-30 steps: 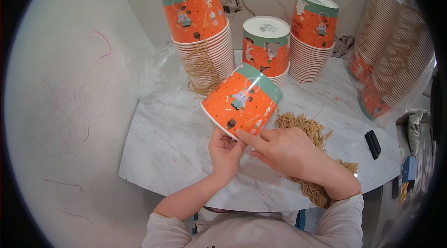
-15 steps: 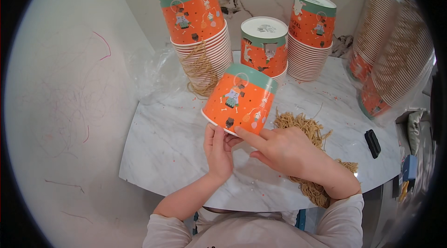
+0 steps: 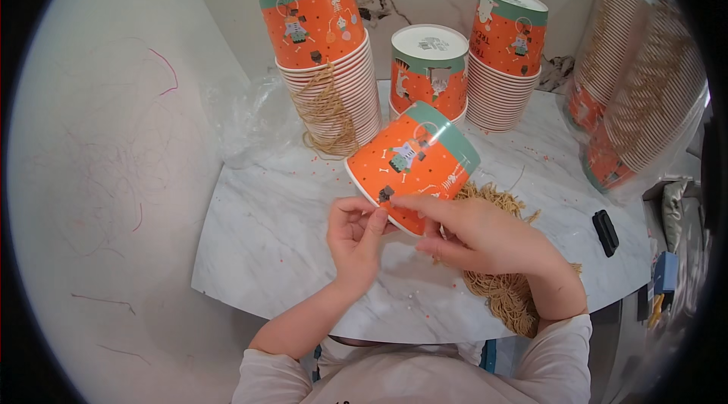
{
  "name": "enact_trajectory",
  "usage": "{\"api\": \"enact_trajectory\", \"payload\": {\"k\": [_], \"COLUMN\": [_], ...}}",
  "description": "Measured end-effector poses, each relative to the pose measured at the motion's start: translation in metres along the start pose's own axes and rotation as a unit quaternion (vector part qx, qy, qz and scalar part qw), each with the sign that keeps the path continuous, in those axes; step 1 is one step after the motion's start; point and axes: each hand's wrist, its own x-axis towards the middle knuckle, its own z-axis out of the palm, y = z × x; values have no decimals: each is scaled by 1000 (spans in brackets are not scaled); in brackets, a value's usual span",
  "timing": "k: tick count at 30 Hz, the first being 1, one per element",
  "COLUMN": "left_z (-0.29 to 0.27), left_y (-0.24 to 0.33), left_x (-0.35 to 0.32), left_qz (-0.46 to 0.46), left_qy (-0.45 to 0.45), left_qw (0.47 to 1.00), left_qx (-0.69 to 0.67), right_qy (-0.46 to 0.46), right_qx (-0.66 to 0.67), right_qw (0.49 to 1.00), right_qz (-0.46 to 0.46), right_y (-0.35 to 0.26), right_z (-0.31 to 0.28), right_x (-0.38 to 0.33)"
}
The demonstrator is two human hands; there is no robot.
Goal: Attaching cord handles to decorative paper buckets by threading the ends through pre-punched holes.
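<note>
An orange paper bucket with a green band and printed cartoon figures is held upside down, its base tipped to the right, above the table. At the lower rim, my left hand pinches the edge between thumb and curled fingers. My right hand is closed on the rim's right part, index finger laid across the printed side; its other fingertips are partly hidden. Beneath that hand and forearm lies a bundle of tan string, partly covered. The bucket's inside is out of sight.
Behind stand a left bucket stack with tan string draped on it, a middle stack and a right stack. Bagged buckets are at the far right. A black object lies on the marbled table.
The bucket has turned clockwise and shifted right, so its base leans farther right. My left fingers have curled more at the rim, and my right hand has changed its position along it.
</note>
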Motion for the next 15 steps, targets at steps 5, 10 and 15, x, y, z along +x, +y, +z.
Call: {"api": "enact_trajectory", "payload": {"k": [5,10,15], "left_z": [-5,-4,0], "left_y": [2,2,0], "left_x": [-3,-6,-9], "left_qz": [-1,4,25], "left_qy": [-76,-140,-146], "left_qw": [995,990,987], "left_qx": [70,30,59], "right_qy": [53,92,114], "right_qx": [266,354,402], "right_qw": [962,931,908], "right_qz": [32,4,-8], "right_y": [1,9,7], "right_z": [8,14,15], "right_x": [7,9,12]}}
